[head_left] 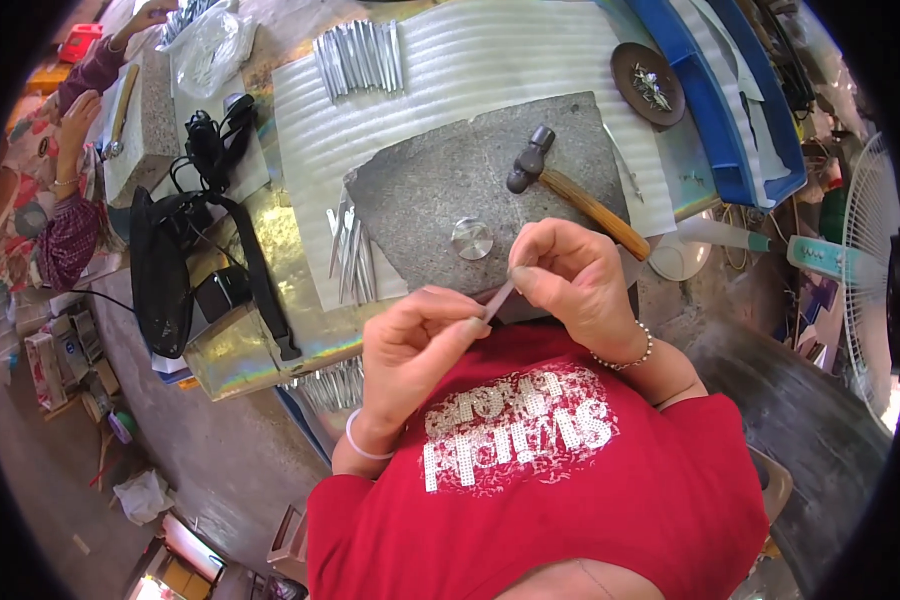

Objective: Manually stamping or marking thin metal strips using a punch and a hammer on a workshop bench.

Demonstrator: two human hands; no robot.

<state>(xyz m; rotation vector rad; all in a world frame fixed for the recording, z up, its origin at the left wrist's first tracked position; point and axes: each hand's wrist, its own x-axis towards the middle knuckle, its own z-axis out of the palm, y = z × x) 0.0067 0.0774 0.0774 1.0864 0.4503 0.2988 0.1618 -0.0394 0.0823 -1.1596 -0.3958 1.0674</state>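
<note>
- The left hand (417,345) and the right hand (570,275) meet over the lap, above the red shirt with the sequin print (530,470).
- Between them is a thin, flat, silver metal strip (499,297); each hand pinches one end with thumb and fingertips, and the other fingers are curled in.
- The strip sits at the near edge of the rough grey stone slab (440,190), at about 6 o'clock from the slab's middle.
- On the slab lies a small round metal disc (472,238), just beyond the hands at 12 o'clock from the strip.
- A hammer with wooden handle and dark steel head (570,190) lies across the slab at 1 o'clock; the right hand covers the end of its handle.
- Loose silver strips (350,255) lie at 9 o'clock from the disc, half on the slab edge.
- One more row of silver strips (360,55) lies on the white ribbed sheet (490,60) at 11 o'clock.
- A black bag with strap (165,270) lies far at 9 o'clock.
- A brown round dish with small metal pieces (648,84) stands at 1 o'clock, touching a blue plastic tray (740,120).
- Another person's hands (80,110) work at 10 o'clock, well apart.
</note>
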